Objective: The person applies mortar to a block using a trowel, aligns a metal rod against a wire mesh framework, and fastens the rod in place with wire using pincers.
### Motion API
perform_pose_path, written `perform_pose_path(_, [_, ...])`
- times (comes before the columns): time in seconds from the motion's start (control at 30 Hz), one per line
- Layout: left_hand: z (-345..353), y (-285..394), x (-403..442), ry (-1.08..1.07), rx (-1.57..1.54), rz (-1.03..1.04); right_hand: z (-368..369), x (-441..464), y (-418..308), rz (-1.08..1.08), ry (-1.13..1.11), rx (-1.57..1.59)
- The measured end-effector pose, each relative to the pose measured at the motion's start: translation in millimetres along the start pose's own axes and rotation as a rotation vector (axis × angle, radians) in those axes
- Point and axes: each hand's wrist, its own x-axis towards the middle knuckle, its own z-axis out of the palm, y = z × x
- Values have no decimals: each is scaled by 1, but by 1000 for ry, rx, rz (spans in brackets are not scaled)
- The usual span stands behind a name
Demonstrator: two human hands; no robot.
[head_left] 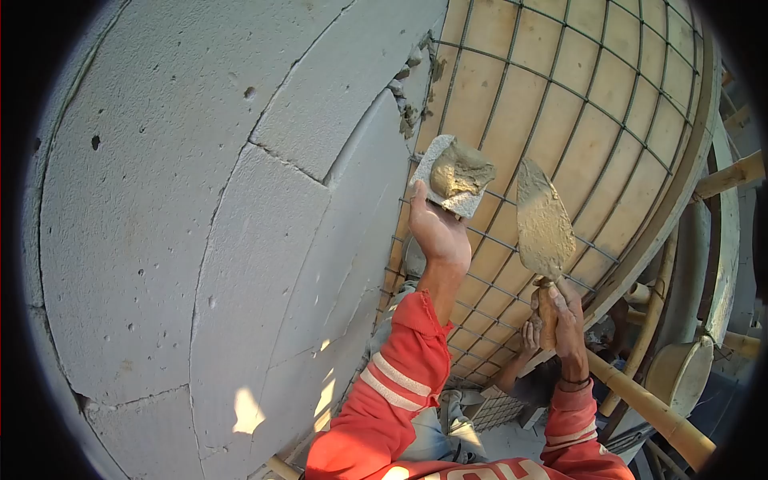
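My left hand (440, 236) is closed on a small piece of light grey block (433, 156) and holds it up near the wall. A lump of wet mortar (464, 170) sits on the face of that piece. In my right hand (569, 324) is a pointed trowel (544, 228), gripped by its wooden handle with the blade pointing up and away. Mortar coats the blade. The trowel is apart from the block piece, to its right. Beside my left hand rises a wall of large grey blocks (264, 208), with rough mortar and rubble (406, 88) along its edge.
A steel bar grid (552, 80) lies over yellowish formwork boards (484, 88) on the right. Another person's hand (528, 336) shows just left of my right hand, lower down. Bamboo poles (652, 408) and a curved timber edge (656, 232) stand at the right.
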Motion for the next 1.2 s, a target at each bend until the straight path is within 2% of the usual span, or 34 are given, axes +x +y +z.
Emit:
perform_pose_path(0.1, [-2, 1, -3, -69, 55, 34, 1, 1, 4, 81, -100, 117])
perform_pose_path(0.17, [-4, -7, -3, -107, 57, -20, 0, 4, 9, 56, -103, 27])
perform_pose_path(0.2, [-1, -12, -7, 17, 82, -61, -2, 2, 6, 57, -99, 18])
perform_pose_path(0.4, [-5, -22, -9, 8, 306, -71, 3, 12, 21, -59, -115, -88])
perform_pose_path(0.57, [-5, -24, -8, 25, 312, -156, 10, 15, -3, 166, -247, 230])
perform_pose_path(0.7, [-7, -24, -1, -11, 219, -156, 15, 22, -9, 164, -265, 259])
perform_pose_path(0.9, [-6, -12, 6, 177, 85, -60, 28, 62, -21, -21, -205, 218])
perform_pose_path(0.97, [-21, -11, 18, 249, 11, 101, 40, 84, -42, -112, -161, 104])
perform_pose_path(1.13, [1, 19, 13, 314, 43, 222, 76, 174, -45, -159, -69, 27])
perform_pose_path(1.2, [1, 25, 17, 300, 34, 241, 95, 222, -33, -298, -19, -92])
